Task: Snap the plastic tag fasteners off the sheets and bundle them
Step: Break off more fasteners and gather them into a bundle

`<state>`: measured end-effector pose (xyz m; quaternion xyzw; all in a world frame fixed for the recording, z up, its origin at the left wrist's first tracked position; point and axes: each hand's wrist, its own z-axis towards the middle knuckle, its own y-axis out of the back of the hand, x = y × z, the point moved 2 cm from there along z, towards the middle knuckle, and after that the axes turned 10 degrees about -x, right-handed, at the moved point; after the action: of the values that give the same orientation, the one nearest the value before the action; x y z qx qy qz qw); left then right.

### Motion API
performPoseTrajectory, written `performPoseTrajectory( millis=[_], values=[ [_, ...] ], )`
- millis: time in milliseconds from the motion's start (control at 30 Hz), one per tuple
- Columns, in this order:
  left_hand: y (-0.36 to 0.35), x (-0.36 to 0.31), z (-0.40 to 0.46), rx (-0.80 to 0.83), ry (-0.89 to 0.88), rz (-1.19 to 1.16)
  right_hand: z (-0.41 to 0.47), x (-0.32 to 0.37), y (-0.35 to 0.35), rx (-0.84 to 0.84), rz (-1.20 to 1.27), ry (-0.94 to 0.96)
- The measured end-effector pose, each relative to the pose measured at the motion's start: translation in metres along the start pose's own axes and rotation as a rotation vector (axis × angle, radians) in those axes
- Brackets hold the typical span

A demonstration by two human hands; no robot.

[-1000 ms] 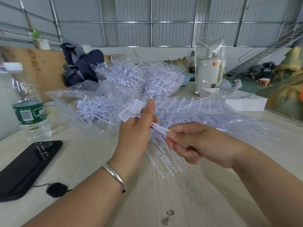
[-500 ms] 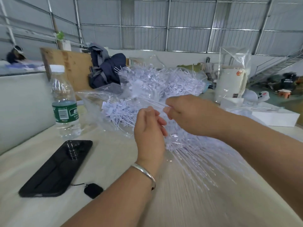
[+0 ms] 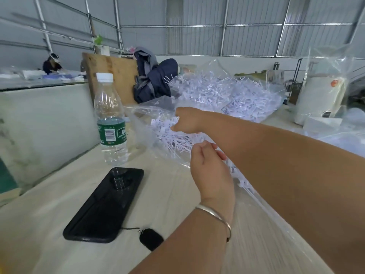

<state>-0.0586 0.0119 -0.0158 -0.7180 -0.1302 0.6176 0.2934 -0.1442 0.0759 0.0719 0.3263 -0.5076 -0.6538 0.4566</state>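
Head view: right hand (image 3: pixel 186 121) fingers curled inside clear bag (image 3: pixel 142 115) of fasteners (image 3: pixel 169 135).

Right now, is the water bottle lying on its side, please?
No, the water bottle stands upright on the table, its white cap on top, behind the black phone.

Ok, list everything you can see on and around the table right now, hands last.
water bottle: one, clear with green label, upright, table left.
phone: one, black, flat, near left.
small pouch: one, black, corded to the phone.
loose fasteners: small pile, white, in a clear bag, centre.
fastener heap: large, white, behind.
jacket: one, dark blue, far edge.
wooden board: one, brown, leaning behind the bottle.
white container: one, bagged, far right.
left hand: fingers curled, bracelet on wrist.
right hand: reaching into the clear bag.
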Motion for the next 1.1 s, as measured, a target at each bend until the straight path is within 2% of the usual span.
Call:
performPoseTrajectory(
  millis=[100, 233, 333, 533, 633, 733, 833, 967, 1033, 1100],
  values=[
    [-0.002, 0.004, 0.001, 0.009, 0.030, -0.007, -0.003, -0.011, 0.001, -0.055, 0.012, -0.036],
    [0.000, 0.004, -0.003, 0.040, -0.069, 0.123, -0.028, -0.037, 0.013, -0.087, 0.060, -0.098],
    [-0.001, 0.004, -0.006, 0.106, -0.138, 0.228, -0.058, -0.057, 0.023, -0.181, 0.149, -0.129],
    [-0.005, 0.005, -0.019, 0.419, -0.489, 0.668, -0.149, -0.081, 0.044, -0.566, 0.518, -0.143],
    [-0.006, 0.006, -0.017, 0.488, -0.617, 0.897, -0.204, -0.077, 0.044, -0.648, 0.424, -0.050],
    [-0.004, 0.006, -0.013, 0.526, -0.637, 1.013, -0.244, -0.071, 0.032, -0.516, 0.131, 0.107],
    [-0.004, 0.009, -0.009, 0.541, -0.641, 1.089, -0.261, -0.083, 0.018, -0.339, -0.016, 0.019],
    [-0.005, 0.014, -0.007, 0.537, -0.593, 1.019, -0.264, -0.102, 0.014, -0.358, -0.171, -0.074],
    [-0.004, 0.014, -0.008, 0.524, -0.557, 0.953, -0.259, -0.101, 0.011, -0.277, -0.302, -0.061],
    [-0.005, 0.012, -0.011, 0.505, -0.528, 0.884, -0.253, -0.097, 0.004, -0.117, -0.327, -0.032]
  ],
)
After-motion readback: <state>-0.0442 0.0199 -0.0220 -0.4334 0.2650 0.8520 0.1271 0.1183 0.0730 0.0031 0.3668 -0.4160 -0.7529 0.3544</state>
